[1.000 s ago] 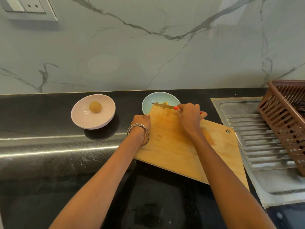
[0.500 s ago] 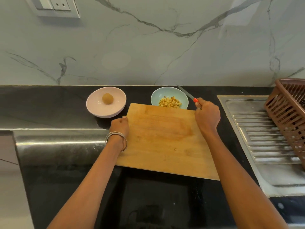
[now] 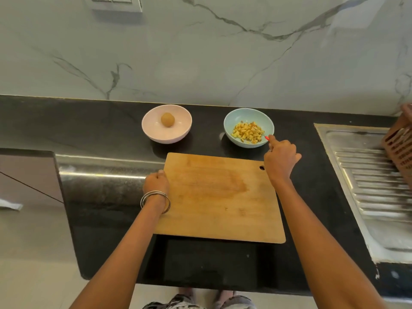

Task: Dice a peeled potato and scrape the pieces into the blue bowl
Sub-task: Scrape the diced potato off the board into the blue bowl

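Observation:
The blue bowl (image 3: 239, 118) stands at the back of the black counter and holds a heap of diced potato pieces (image 3: 248, 132). A bare wooden cutting board (image 3: 219, 197) lies flat in front of it. My left hand (image 3: 156, 181), with bangles on the wrist, grips the board's left edge. My right hand (image 3: 280, 160) is at the board's far right corner, closed on a knife with a red handle (image 3: 266, 138); its tip points at the bowl's right rim, and the blade is mostly hidden.
A pink bowl (image 3: 176, 133) with one whole round potato (image 3: 167, 119) stands left of the blue bowl. A steel sink drainboard (image 3: 365, 175) and a brown plastic basket (image 3: 399, 143) are at the right. The counter's front edge is near my body.
The board was tilted over the blue bowl while the knife scraped pieces in; it now lies flat, pulled back. The right hand with the knife moved off the board toward the bowl's right side.

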